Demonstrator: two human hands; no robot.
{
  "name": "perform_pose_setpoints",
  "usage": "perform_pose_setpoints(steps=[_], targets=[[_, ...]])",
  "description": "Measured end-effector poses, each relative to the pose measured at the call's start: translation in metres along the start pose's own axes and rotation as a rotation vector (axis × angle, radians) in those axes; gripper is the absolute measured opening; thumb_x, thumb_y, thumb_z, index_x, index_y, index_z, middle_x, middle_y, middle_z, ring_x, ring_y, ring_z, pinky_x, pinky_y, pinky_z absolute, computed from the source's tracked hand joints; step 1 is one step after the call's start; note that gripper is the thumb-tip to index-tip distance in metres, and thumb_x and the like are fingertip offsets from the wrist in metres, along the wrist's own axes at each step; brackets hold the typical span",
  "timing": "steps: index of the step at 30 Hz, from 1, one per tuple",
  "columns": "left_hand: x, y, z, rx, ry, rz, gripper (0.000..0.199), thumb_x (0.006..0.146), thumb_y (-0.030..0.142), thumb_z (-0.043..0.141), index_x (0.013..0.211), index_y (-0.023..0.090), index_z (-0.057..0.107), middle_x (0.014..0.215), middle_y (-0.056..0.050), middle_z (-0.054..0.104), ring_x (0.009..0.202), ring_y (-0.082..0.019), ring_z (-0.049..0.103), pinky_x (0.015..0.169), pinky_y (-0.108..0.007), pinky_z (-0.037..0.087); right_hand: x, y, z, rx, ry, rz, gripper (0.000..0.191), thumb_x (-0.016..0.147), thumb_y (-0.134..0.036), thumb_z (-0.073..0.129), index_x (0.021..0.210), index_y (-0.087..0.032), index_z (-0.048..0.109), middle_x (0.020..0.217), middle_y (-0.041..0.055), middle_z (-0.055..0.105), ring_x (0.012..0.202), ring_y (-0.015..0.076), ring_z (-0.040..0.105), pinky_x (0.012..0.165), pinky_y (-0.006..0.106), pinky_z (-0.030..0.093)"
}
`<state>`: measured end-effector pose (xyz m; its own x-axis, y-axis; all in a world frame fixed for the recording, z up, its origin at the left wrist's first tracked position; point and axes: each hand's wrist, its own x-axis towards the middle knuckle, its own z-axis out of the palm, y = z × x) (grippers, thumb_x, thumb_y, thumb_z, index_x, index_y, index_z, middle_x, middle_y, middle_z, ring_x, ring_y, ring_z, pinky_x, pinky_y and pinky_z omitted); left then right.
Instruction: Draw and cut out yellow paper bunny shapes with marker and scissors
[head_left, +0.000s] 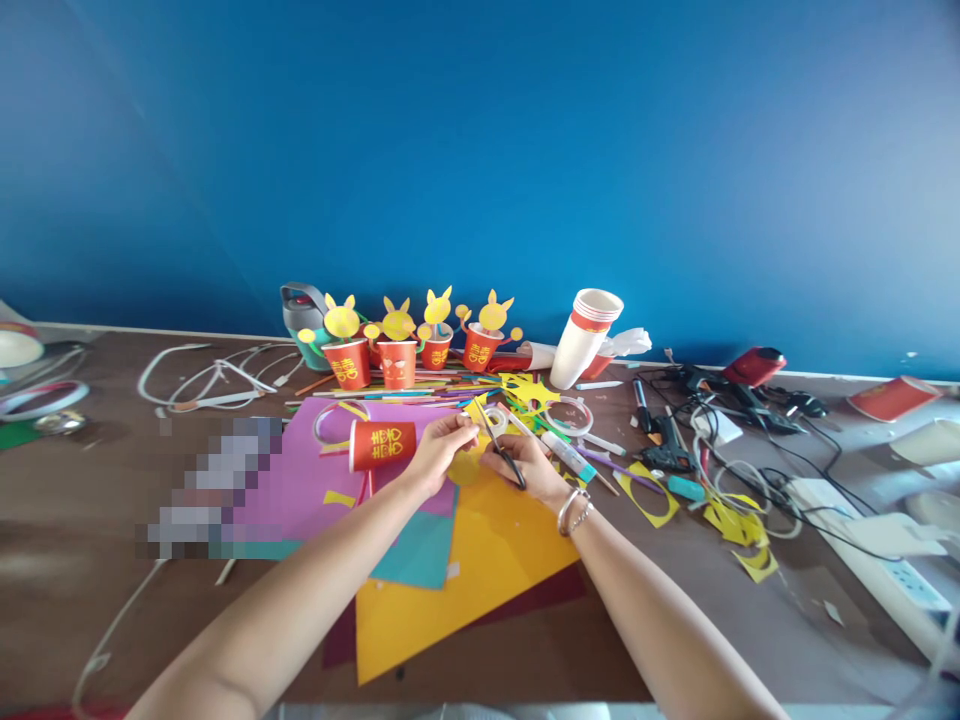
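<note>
My left hand pinches a small piece of yellow paper near the middle of the table. Black-handled scissors are in my right hand, their blades pointing up and left at the yellow piece. Under both hands lie orange-yellow, teal and purple sheets. Beside my left hand, a red paper cup with yellow characters lies on its side. A yellow paper disc sits just below my fingers.
Red cups with yellow eared figures stand at the back, beside a teal bottle. Stacked white cups lean right of them. Yellow scraps, a glue gun, cables and a power strip lie at right. White cable coils at left.
</note>
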<state>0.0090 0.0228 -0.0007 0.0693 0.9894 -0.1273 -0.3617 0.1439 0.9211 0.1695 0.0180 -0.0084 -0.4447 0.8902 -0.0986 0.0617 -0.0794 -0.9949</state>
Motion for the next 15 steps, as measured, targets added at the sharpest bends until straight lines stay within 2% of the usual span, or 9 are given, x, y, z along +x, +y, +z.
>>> perform_pose_setpoints(steps=[6,15], targets=[[-0.0002,0.0014,-0.0004,0.018,-0.024,-0.005,0.025,0.057,0.032,0.077,0.059,0.016,0.058,0.056,0.001,0.058,0.054,-0.008,0.049,0.055,-0.021,0.036,0.0007,0.0024,-0.0004,0.011,-0.022,0.023,0.027,0.070,-0.037,0.070,0.081,-0.015,0.059,0.045,-0.0068,0.048,0.035,0.0062,0.039,0.034,0.018,0.027],[0.0004,0.0006,0.0001,0.016,-0.013,-0.005,0.024,0.057,0.031,0.076,0.057,0.016,0.058,0.057,0.002,0.058,0.053,-0.008,0.048,0.054,-0.021,0.034,-0.0010,-0.0043,0.0011,-0.003,0.005,0.011,0.028,0.068,-0.039,0.071,0.075,-0.014,0.060,0.045,-0.0076,0.043,0.037,0.0041,0.033,0.035,0.019,0.023]])
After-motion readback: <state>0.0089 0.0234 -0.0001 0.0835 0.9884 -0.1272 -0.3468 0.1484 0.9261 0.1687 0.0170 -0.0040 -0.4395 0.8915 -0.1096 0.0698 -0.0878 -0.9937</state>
